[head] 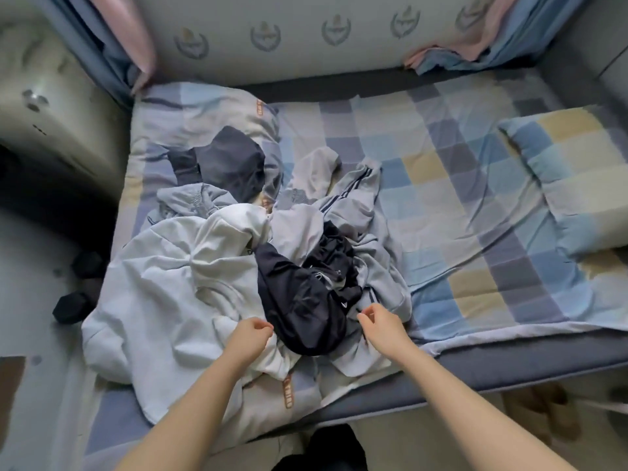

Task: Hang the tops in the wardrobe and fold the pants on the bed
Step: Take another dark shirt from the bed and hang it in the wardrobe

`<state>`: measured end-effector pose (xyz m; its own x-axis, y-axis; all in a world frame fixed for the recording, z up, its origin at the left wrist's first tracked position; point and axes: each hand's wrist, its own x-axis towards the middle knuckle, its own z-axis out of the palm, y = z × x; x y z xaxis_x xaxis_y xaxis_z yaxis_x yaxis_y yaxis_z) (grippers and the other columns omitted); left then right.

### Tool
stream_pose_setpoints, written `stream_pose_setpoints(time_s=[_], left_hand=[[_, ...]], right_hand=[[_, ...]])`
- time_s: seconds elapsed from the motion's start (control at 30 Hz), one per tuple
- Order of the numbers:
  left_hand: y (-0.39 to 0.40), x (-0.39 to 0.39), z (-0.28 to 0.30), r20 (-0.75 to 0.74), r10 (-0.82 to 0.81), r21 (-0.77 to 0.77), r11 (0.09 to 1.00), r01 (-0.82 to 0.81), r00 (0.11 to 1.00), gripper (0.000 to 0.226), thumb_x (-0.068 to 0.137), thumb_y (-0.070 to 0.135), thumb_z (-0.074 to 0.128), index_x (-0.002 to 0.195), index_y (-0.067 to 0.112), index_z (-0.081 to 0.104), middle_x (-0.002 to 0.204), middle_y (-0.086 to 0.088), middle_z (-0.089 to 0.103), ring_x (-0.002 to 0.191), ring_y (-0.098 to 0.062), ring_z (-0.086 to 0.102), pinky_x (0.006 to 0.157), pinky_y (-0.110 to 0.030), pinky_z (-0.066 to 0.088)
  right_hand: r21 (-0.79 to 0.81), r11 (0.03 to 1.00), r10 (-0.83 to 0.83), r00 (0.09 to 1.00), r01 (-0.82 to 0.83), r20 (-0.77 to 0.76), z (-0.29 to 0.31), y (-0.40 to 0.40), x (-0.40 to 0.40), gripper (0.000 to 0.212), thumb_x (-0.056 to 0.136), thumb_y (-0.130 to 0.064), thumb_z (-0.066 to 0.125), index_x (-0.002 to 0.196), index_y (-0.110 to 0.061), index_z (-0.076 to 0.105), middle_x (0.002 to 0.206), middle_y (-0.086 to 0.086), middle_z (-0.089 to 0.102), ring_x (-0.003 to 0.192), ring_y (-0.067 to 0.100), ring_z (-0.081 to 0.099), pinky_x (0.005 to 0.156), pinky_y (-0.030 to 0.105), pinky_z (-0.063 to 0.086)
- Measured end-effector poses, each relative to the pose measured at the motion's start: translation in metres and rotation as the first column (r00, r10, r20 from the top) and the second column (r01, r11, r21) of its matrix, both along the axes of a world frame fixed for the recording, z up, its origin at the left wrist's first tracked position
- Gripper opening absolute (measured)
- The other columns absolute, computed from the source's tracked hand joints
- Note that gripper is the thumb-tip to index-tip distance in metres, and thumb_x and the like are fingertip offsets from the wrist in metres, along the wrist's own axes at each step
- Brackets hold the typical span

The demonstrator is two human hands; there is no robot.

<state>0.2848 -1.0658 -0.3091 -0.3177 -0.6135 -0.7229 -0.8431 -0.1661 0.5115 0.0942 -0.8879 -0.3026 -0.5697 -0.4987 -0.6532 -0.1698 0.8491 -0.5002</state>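
- A bed [475, 205] fills most of the view, covered by a checked sheet in blue, grey and pale yellow, with a dark mattress edge along the near side.
- A matching checked pillow [574, 178] lies at the right end of the bed.
- A heap of clothes sits on the left half of the bed, near its front edge.
- Largest in the heap is a white garment [176, 277], crumpled and spread toward the left.
- A light grey garment with dark side stripes [356, 198] lies across the heap's right and far side.
- A dark navy garment [302, 300] lies bunched on top, at the near middle of the heap.
- Another dark garment [231, 161] rests at the far left of the heap.
- The left hand [249, 334] hovers over the white garment just left of the navy one; its grip is loosely curled and holds nothing.
- The right hand [380, 321] hovers just right of the navy garment, fingers loosely curled, holding nothing.
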Motion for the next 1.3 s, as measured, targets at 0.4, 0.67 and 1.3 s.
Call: stream_pose_setpoints(time_s=[0.4, 0.67, 1.3], left_hand=[[-0.032, -0.048, -0.122, 0.022, 0.164, -0.006, 0.987, -0.163, 0.986, 0.021, 0.083, 0.007, 0.068, 0.097, 0.013, 0.052, 0.090, 0.000, 0.057, 0.088, -0.020, 0.057, 0.075, -0.028, 0.045], [-0.001, -0.059, -0.100, -0.128, 0.561, 0.253, 0.816, -0.520, 0.818, 0.016, 0.090, -0.008, 0.042, 0.101, 0.003, 0.046, 0.080, -0.007, 0.048, 0.086, -0.027, 0.073, 0.081, -0.040, 0.054], [0.000, -0.138, 0.166, -0.487, 0.744, 0.621, 0.664, -0.417, 0.459, 0.014, 0.094, 0.013, 0.059, 0.101, 0.005, 0.067, 0.077, -0.007, 0.074, 0.064, -0.017, 0.071, 0.051, -0.027, 0.057]], right_hand=[[-0.043, 0.960, 0.279, 0.945, -0.275, 0.170, -0.162, -0.080, -0.038, 0.083, 0.092, -0.030, 0.060, 0.153, -0.029, 0.004, 0.156, 0.004, 0.024, 0.139, 0.026, 0.033, 0.111, 0.038, 0.033], [0.027, 0.956, 0.280, 0.940, -0.291, 0.195, -0.165, -0.064, -0.020, 0.023, 0.096, -0.023, 0.052, 0.078, -0.010, 0.049, 0.076, 0.007, 0.055, 0.082, 0.025, 0.053, 0.070, 0.031, 0.035], [-0.713, 0.397, -0.033, 0.786, 0.577, 0.618, 0.243, -0.010, -0.056, 0.018, 0.088, -0.009, 0.051, 0.097, -0.008, 0.066, 0.091, 0.004, 0.071, 0.089, 0.015, 0.066, 0.074, 0.024, 0.053]])
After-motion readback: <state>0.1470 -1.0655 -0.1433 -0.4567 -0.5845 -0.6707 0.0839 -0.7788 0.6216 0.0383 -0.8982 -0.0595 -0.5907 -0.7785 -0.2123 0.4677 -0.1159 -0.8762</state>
